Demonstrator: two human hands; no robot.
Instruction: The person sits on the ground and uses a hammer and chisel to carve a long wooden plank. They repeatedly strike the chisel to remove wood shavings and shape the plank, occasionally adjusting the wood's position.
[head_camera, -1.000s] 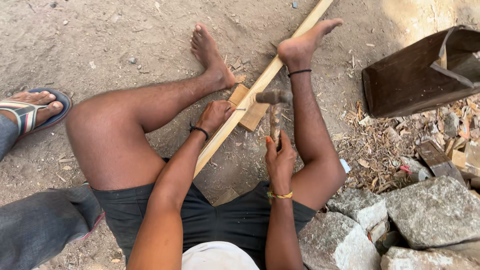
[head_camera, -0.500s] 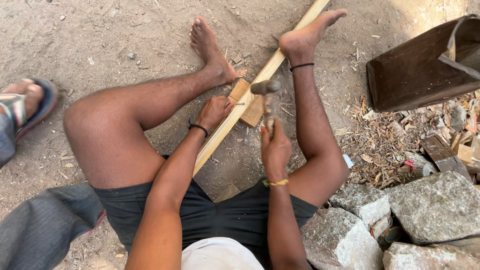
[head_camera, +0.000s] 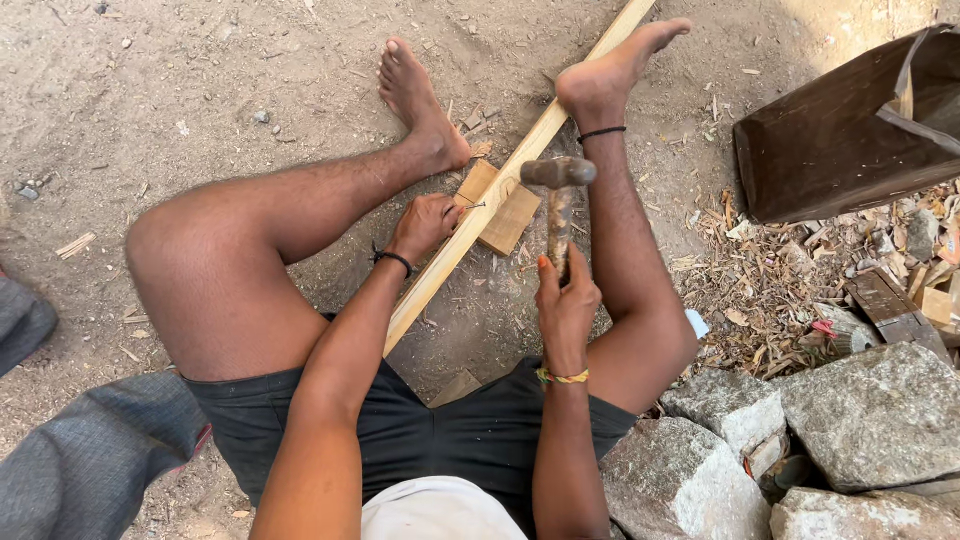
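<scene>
I sit on dirt ground with both bare legs spread. A long pale wooden strip (head_camera: 470, 240) lies diagonally between them, over a small wooden block (head_camera: 512, 222). My right foot (head_camera: 615, 70) rests on the strip's far part. My left hand (head_camera: 425, 225) pinches a thin nail (head_camera: 472, 205) upright against the strip. My right hand (head_camera: 565, 300) grips the handle of a hammer (head_camera: 558, 190), whose metal head hangs raised above the strip and block.
A dark wooden box (head_camera: 850, 130) stands at the upper right, with wood chips and scraps (head_camera: 790, 270) below it. Large grey stones (head_camera: 800, 440) lie at the lower right. Another person's grey trouser leg (head_camera: 90, 460) is at the lower left.
The hammer has risen off the strip and its head now stands higher. The view shifted, so the neighbour's sandalled foot has left the frame. My left hand stays on the strip.
</scene>
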